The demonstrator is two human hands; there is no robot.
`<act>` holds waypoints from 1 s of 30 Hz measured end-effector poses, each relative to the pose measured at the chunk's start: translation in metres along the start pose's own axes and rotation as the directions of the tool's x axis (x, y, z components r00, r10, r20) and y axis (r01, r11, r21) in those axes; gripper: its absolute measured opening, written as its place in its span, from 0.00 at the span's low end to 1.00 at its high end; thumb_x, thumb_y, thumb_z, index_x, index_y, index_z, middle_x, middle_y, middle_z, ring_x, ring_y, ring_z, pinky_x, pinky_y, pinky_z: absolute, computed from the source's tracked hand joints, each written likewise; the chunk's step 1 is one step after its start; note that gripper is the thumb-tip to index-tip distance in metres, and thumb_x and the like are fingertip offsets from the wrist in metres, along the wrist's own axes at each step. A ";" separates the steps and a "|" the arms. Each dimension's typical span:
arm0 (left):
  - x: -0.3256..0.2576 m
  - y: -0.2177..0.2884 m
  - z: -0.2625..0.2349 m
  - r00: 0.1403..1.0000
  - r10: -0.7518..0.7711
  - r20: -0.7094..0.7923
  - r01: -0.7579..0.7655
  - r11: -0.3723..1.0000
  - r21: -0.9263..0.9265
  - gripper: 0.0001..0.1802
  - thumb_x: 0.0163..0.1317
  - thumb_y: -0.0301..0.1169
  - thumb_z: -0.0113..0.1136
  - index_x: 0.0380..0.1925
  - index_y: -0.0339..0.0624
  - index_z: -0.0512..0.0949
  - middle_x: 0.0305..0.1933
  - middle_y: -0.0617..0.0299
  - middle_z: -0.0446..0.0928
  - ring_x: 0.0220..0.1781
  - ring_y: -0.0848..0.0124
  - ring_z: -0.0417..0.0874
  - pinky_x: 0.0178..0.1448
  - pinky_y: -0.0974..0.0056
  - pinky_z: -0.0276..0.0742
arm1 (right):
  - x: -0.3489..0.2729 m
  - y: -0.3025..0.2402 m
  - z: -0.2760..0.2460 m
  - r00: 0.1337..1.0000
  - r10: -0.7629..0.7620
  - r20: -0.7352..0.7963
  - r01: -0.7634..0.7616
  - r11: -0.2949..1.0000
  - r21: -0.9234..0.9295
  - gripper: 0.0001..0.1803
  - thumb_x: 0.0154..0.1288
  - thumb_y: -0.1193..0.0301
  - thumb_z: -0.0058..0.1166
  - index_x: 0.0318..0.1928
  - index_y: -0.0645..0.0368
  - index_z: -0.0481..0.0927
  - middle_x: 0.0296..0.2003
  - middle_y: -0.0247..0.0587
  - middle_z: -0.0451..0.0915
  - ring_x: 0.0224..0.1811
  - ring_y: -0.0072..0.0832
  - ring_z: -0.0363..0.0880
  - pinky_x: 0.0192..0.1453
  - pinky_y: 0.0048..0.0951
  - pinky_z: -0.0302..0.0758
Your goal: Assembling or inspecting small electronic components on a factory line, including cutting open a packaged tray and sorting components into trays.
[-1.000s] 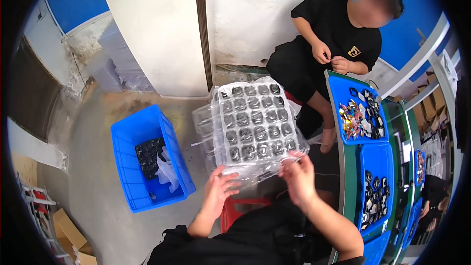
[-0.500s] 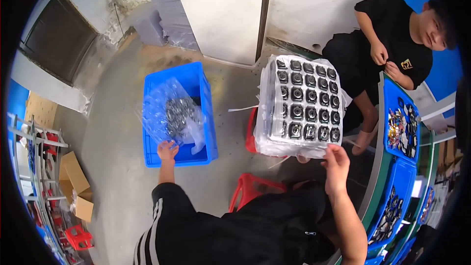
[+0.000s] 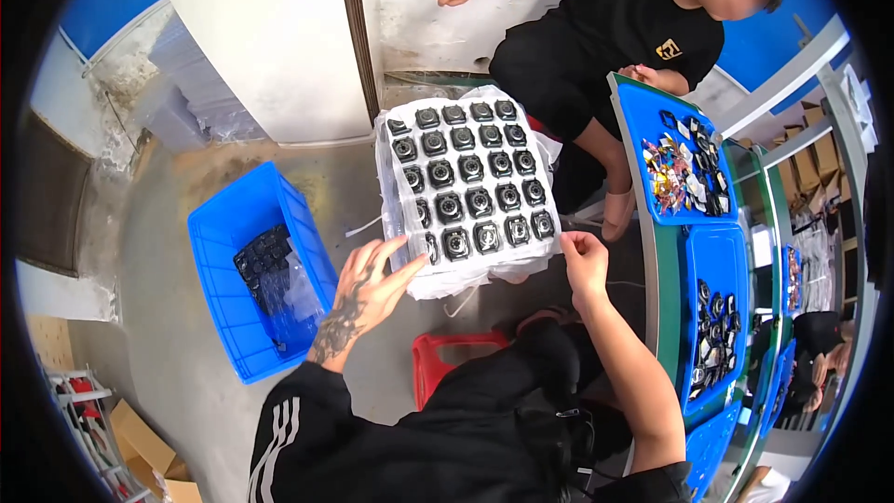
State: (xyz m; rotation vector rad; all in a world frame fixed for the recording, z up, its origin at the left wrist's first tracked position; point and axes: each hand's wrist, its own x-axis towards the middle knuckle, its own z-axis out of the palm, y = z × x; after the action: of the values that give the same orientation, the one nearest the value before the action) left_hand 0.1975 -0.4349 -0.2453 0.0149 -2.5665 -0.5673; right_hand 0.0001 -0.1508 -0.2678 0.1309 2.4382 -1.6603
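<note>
A stack topped by a white tray (image 3: 462, 145) stands ahead of me, with rows of black watch-like pieces (image 3: 470, 168) set in its pockets. Thin white wrapping hangs around its edges. My left hand (image 3: 368, 291) is at the stack's near-left corner, fingers spread, fingertips touching or just over the edge. At the near-right corner my right hand (image 3: 585, 268) pinches the tray's edge between thumb and fingers. To the left, a blue bin (image 3: 244, 317) holds a clear plastic tray (image 3: 291, 293) and dark pieces that are hard to make out.
A red stool (image 3: 430, 368) stands below the stack. On the right, a green-edged bench (image 3: 663, 317) carries blue trays (image 3: 666, 210) of small parts. Another person (image 3: 615, 28) sits beyond the stack. An open cardboard box (image 3: 140, 438) lies lower left.
My left hand has let go of the clear plastic in the blue bin and come right to the stack. The plastic now lies lower in the bin. My view has turned right.
</note>
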 end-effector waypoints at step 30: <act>0.059 0.031 0.023 0.997 0.076 0.011 -0.074 0.987 -0.144 0.08 0.56 0.20 0.61 0.36 0.39 0.77 0.29 0.55 0.78 0.31 0.55 0.82 0.36 0.57 0.78 | 0.009 0.006 0.000 0.999 -0.035 0.010 0.036 0.993 -0.113 0.07 0.59 0.75 0.63 0.36 0.66 0.82 0.29 0.46 0.84 0.30 0.30 0.83 0.39 0.30 0.78</act>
State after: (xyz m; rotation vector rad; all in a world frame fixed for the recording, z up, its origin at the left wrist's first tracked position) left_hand 0.1385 -0.4045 -0.2227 -0.1363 -2.5240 -0.7246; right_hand -0.0079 -0.1488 -0.2749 0.0654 2.5353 -1.5284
